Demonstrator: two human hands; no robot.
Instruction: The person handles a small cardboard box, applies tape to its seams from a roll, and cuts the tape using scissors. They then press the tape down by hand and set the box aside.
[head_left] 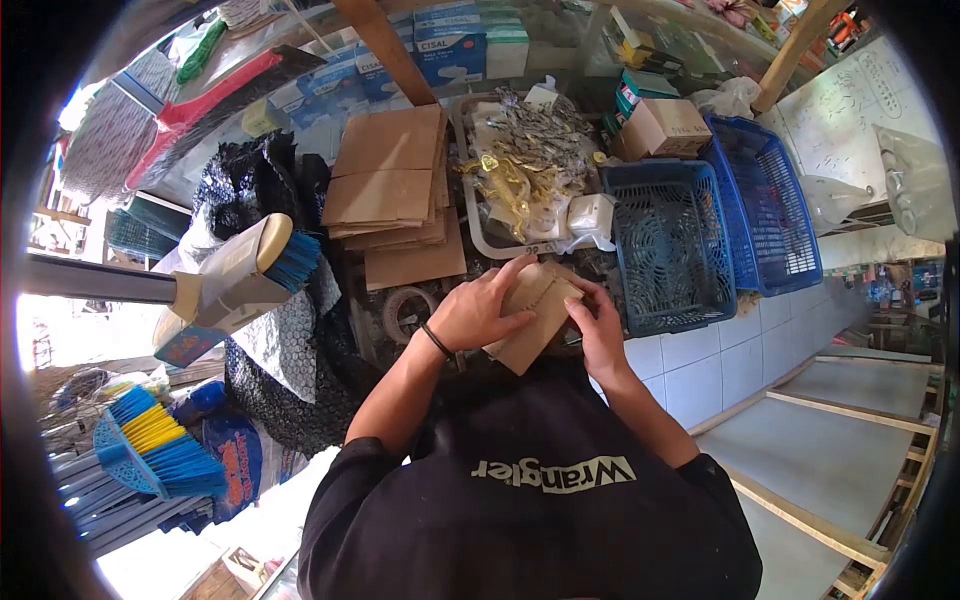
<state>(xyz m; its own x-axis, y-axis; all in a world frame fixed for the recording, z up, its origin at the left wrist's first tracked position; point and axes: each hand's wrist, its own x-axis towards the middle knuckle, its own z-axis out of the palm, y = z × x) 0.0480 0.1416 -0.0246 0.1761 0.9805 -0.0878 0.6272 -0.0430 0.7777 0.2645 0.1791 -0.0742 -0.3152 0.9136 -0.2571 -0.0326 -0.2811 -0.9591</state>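
A folded piece of brown cardboard (535, 325) is held close in front of my chest, creased across its upper part. My left hand (478, 308) grips its left side, thumb lying over the top face. On the right side, my right hand (600, 325) pinches the edge between thumb and fingers. Just beyond the hands stands a white tray (477, 236) heaped with silver and gold metal pieces in plastic wrap. A stack of flat cardboard pieces (385, 170) lies to the left of the tray, and a tape roll (408, 312) rests beside my left wrist.
To the right stand a dark blue basket (675, 320) and a brighter blue basket (808, 270). Behind them is a small cardboard box (668, 125). Black bubble wrap (290, 380) hangs at the left, near a brush (290, 262) and a blue-yellow broom (160, 445).
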